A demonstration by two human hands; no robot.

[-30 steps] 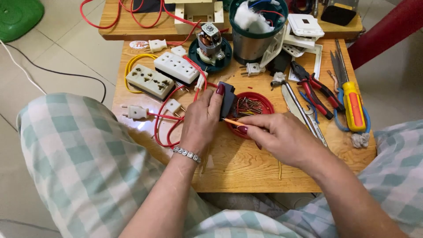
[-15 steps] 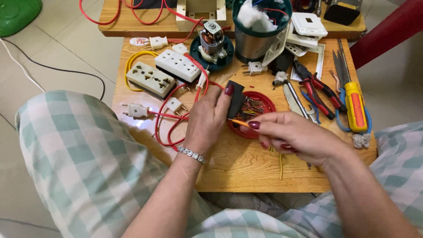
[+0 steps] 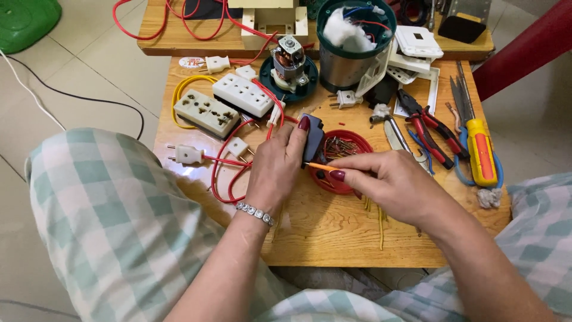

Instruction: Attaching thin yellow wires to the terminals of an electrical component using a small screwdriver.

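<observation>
Two hands over cluttered wooden counter (image 3: 310,232), tiled floor (image 3: 89,71): left hand (image 3: 275,173) grip pinching black part (image 3: 312,138); right hand (image 3: 387,182) grip pinching orange-handled tool (image 3: 320,167).

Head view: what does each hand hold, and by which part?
Left hand grips a small black part by its side. Right hand pinches a thin orange tool near its rear end.

The left hand (image 3: 275,170) wore a sparkling silver stone-set bracelet (image 3: 255,213) at the wrist. Nails on both it and the right hand (image 3: 390,182) were painted dark red. Pale green-and-white checked trousers (image 3: 101,220) covered both legs.
</observation>
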